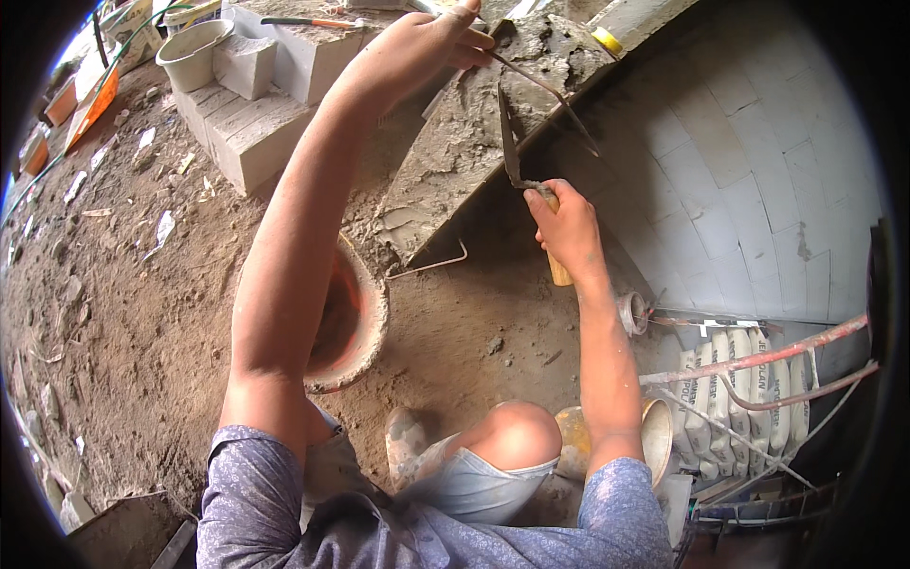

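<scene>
The right hand [569,229] is clamped on the trowel [509,152], its blade near the right edge of the mortar-covered wall [436,185]; the left hand's [444,40] grip I cannot tell. Probably mortar [550,52] is being spread, so the next stroke needs a flatter blade.

We saw dark lettering [761,353] on the stacked pale sacks [722,403] — and more on a whitish bag [142,45], upper left.

A wooden-handled metal trowel [508,147] was in the right hand [569,228]. Before it ran a long, grey, mortar-covered ledge [455,156]. Left of the left hand [427,45], a round grey plastic tub [194,71] stood on pale rectangular blocks [246,142]; white sacks [744,398] lay stacked behind the right hand, rightward.
</scene>
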`<state>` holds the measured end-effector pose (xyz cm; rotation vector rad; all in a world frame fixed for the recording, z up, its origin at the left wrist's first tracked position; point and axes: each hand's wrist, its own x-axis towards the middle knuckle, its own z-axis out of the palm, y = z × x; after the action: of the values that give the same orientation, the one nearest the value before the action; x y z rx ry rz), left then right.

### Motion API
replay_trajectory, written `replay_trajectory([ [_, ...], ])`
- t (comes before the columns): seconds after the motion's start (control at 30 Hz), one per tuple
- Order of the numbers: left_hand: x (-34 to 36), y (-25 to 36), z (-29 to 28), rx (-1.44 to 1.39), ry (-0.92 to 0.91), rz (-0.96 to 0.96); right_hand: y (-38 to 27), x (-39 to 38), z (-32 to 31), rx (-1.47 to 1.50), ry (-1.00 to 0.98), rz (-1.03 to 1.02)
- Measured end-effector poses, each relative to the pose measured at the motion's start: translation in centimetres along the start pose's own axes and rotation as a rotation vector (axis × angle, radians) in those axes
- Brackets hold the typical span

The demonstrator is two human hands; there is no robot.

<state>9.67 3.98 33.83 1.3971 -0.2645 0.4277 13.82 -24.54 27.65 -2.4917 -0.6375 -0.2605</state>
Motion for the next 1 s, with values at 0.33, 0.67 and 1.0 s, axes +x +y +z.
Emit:
replay_trajectory([
  [0.33, 0.5, -0.8, -1.1, -0.011, -0.027, -0.03, -3.1, -3.6, -0.4, 0.058, 0.094, 0.21],
  [0.67, 0.3, -1.1, -1.6, 0.007, -0.096, 0.014, -0.9, -7.7, -1.2, -0.478, 0.328, -0.037],
  [1.0, 0.2, -0.3, -1.3, 0.032, -0.061, -0.014, 3.2, -5.6, 1.4, 0.65, -0.476, -0.007],
])
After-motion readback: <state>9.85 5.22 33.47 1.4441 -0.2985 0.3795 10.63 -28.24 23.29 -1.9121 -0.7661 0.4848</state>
